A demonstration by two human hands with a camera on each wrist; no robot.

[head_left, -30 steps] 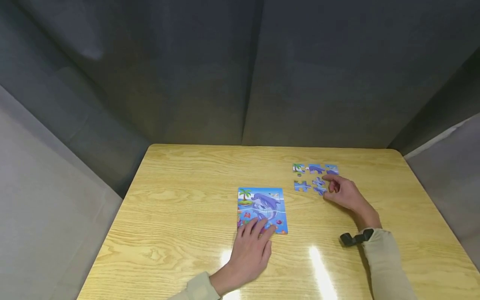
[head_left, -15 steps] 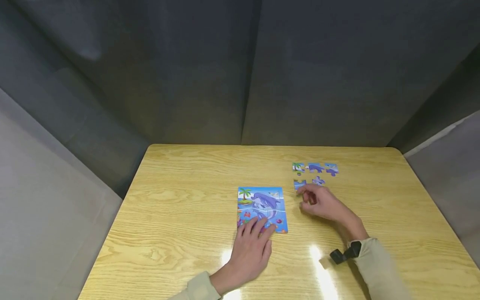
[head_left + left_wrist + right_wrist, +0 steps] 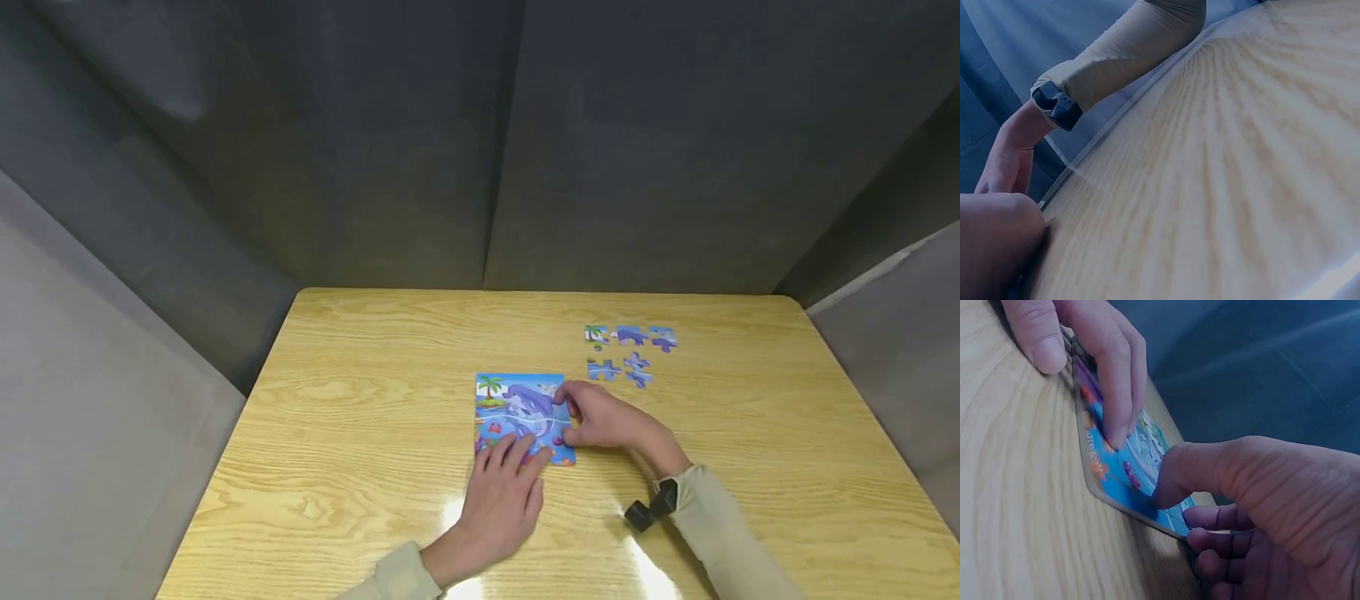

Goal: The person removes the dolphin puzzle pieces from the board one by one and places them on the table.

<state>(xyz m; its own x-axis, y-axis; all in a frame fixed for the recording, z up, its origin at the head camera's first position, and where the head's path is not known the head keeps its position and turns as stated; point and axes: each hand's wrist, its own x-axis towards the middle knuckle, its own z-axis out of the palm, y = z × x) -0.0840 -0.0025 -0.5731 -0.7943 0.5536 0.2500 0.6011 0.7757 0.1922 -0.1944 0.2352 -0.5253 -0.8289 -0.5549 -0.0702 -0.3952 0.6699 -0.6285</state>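
Observation:
A dolphin picture puzzle [image 3: 517, 407] lies on the wooden table [image 3: 360, 392]. My left hand [image 3: 514, 457] rests flat on its lower edge with the fingers straight; these fingers [image 3: 1113, 375] show pressing on the picture in the right wrist view. At the puzzle's right edge my right hand [image 3: 572, 417] has its fingers curled, pinching there. One fingertip [image 3: 1166, 495] presses on the puzzle [image 3: 1132, 469] near that edge. Whether a piece is lifted is hidden. Several loose puzzle pieces [image 3: 628, 350] lie to the upper right, apart from both hands.
Grey fabric walls [image 3: 480, 150] close in the table on three sides. A black wrist device [image 3: 647, 510] sits on my right sleeve, and the left wrist view shows this device [image 3: 1057, 106] too. Bare wood [image 3: 1229, 187] stretches left of and in front of the puzzle.
My right hand has moved left and nearer, from the loose pieces to the puzzle's right edge. The loose pieces look unchanged. My left hand has stayed on the puzzle.

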